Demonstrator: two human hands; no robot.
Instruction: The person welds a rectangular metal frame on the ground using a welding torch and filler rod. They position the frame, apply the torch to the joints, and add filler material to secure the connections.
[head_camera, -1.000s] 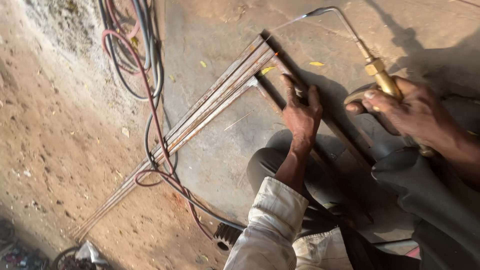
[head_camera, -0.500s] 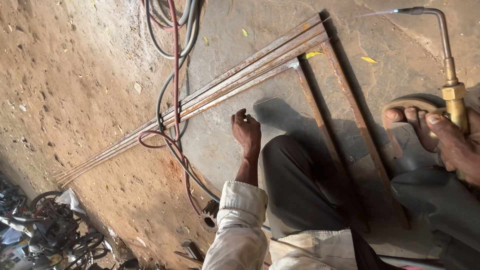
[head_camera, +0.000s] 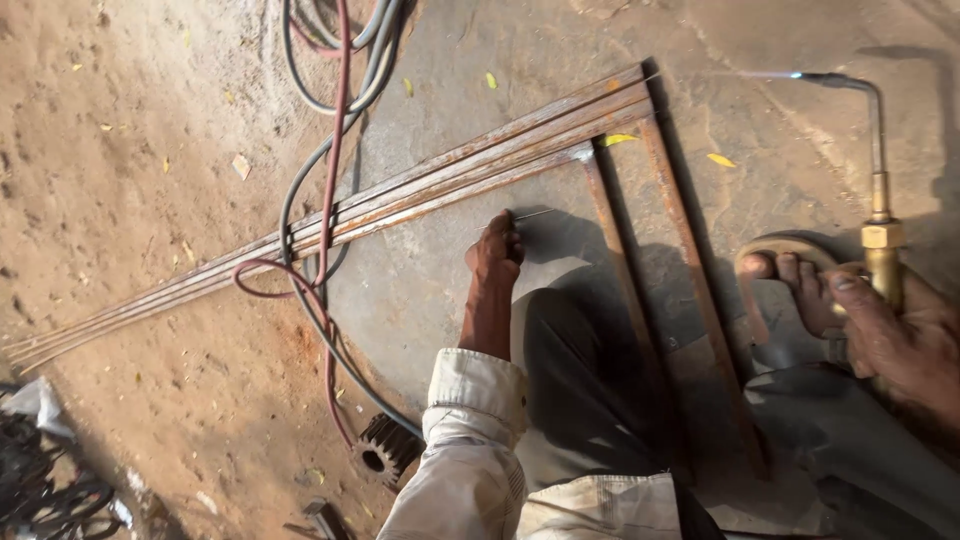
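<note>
Your left hand pinches a thin filler rod — long axis near-horizontal, free end pointing right — just below the rusty bar bundle on the floor. Your right hand grips the torch — nozzle up, tip bent left.

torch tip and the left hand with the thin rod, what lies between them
Head view: two rusty bars of the frame and bare concrete lie between the torch tip and the left hand.

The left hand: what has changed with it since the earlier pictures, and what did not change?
The left hand let go of the rusty bars, drew back toward the person, and now pinches a thin wire rod on the concrete. The right hand holds the lit torch as before.
</note>
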